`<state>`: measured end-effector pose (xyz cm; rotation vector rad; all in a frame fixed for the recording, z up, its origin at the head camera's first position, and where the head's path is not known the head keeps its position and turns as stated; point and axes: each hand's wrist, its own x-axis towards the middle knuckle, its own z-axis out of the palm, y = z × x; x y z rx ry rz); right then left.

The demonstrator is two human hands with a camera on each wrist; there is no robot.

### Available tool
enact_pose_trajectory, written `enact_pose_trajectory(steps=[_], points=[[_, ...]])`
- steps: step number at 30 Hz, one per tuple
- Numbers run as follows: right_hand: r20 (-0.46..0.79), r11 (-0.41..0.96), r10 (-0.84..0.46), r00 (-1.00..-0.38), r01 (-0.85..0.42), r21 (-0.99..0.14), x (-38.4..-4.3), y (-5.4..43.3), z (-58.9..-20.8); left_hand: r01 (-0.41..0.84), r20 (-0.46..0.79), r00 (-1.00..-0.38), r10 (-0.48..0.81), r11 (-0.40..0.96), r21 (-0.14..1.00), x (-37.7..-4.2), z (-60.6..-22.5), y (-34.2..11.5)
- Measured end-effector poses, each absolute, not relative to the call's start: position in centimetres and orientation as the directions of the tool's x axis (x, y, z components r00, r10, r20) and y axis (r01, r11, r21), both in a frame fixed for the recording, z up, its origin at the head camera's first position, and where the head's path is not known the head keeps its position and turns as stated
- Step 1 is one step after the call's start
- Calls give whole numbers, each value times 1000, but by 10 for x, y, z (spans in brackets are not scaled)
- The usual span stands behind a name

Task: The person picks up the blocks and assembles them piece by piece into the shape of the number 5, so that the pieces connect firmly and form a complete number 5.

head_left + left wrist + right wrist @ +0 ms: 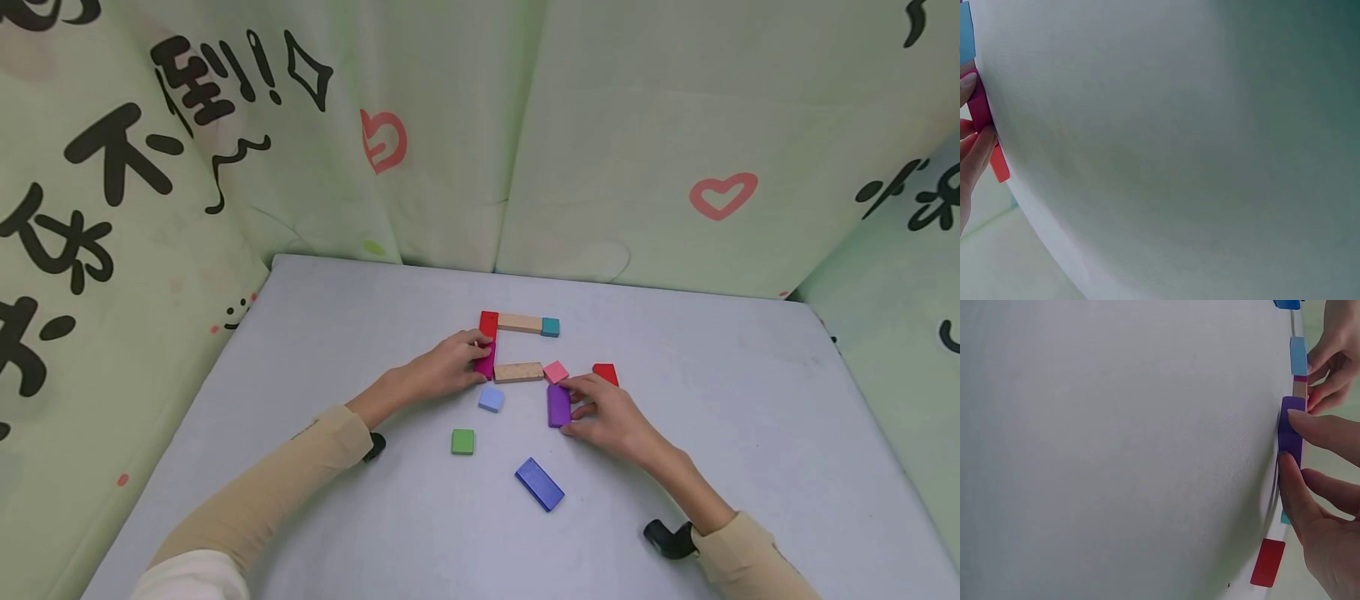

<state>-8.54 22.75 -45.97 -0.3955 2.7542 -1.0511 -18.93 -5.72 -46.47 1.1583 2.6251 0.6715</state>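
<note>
My left hand holds a magenta block between thumb and fingers, end to end with a red block. From that red block a plain wooden block runs right to a teal cube. A second wooden block extends from the magenta one toward a tilted pink block. Just below the pink block, my right hand pinches a purple block by its ends. The right wrist view shows thumb and finger on this purple block.
Another red block lies behind the right hand's fingers. Nearer the front are a light blue block, a green block and a slanted dark blue block. Printed curtains border the white table.
</note>
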Motion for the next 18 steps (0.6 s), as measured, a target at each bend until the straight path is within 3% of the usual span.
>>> enact_pose_trajectory(steps=[18], points=[[-77, 715, -322, -944, -189, -673, -88, 233, -459, 669, 29, -665, 747, 577, 468, -188, -464, -56]])
